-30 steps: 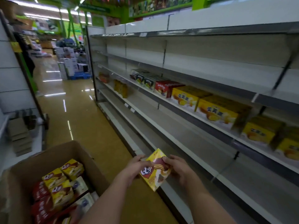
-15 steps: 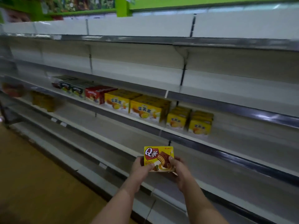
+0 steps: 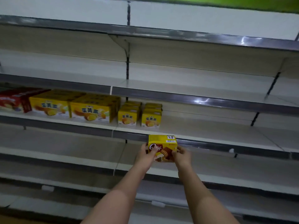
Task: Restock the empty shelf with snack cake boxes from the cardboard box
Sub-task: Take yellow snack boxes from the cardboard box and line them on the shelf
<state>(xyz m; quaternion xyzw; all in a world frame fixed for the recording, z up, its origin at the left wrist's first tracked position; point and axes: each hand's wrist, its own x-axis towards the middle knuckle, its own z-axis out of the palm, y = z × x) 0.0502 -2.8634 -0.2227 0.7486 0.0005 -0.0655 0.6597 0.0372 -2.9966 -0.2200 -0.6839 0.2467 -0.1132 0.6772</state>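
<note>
A small yellow snack cake box point(image 3: 163, 145) with a red Q logo and a chocolate cake picture is held upright in front of the shelf's front rail point(image 3: 226, 145). My left hand point(image 3: 148, 155) grips its left side and my right hand point(image 3: 181, 155) grips its right side. The box sits just below and to the right of two stacks of small yellow boxes point(image 3: 140, 115) on that shelf. The shelf to the right of those stacks is bare point(image 3: 210, 126). The cardboard box is out of view.
Two large yellow cake cartons point(image 3: 72, 107) and a red carton point(image 3: 14, 101) stand on the same shelf to the left. Shelves above point(image 3: 194, 88) and below point(image 3: 64, 151) hold nothing. Metal brackets point(image 3: 254, 118) support the shelves at the right.
The view swung from the cardboard box and aisle to face the shelves. Both hands carried the Q box up and forward, from waist height to the shelf's front rail.
</note>
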